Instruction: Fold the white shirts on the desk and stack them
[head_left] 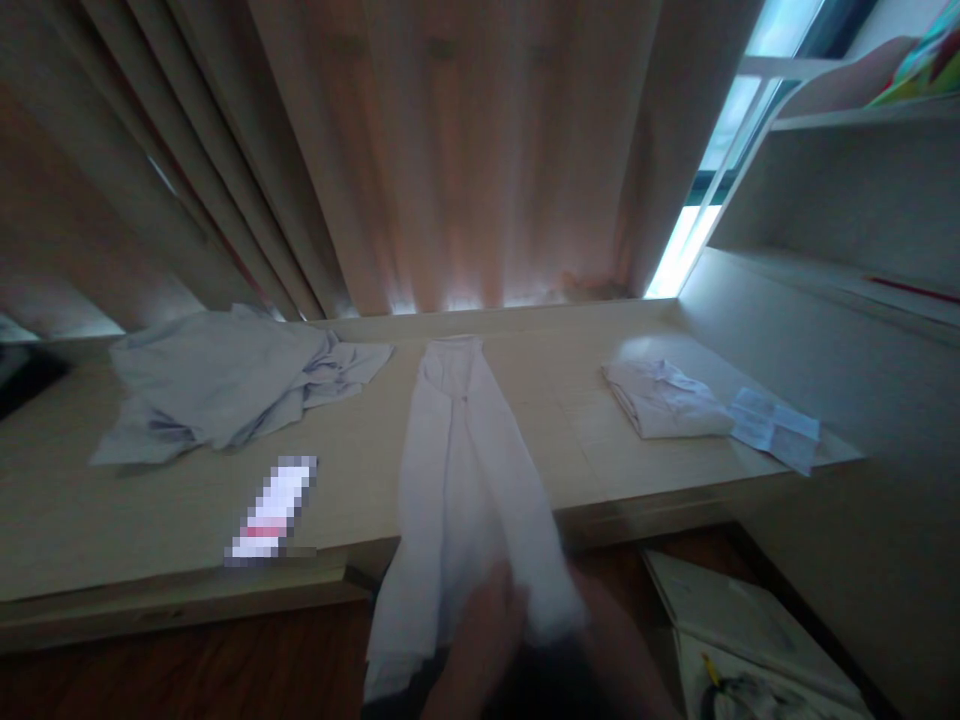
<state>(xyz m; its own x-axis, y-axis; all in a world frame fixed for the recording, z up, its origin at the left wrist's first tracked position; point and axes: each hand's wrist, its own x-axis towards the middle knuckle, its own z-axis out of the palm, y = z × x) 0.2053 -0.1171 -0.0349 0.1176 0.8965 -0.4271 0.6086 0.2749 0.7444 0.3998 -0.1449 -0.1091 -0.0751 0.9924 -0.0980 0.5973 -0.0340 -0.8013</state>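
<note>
Pale garment (pixel 480 450): lengthwise on tabletop (pixel 562 400), near end overhanging front edge, apparently too long for its depth | Left hand (pixel 491 605): at near end, grip blurred, cannot tell | Right hand (pixel 604 615): at right lower edge, grip likewise indeterminable.

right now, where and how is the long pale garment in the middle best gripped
I'd take the garment by its near end, one grip per long panel, coming from the person's side: it lies lengthwise and that end reaches past the front edge of the desk, probably leaving cloth free to pinch.
</note>
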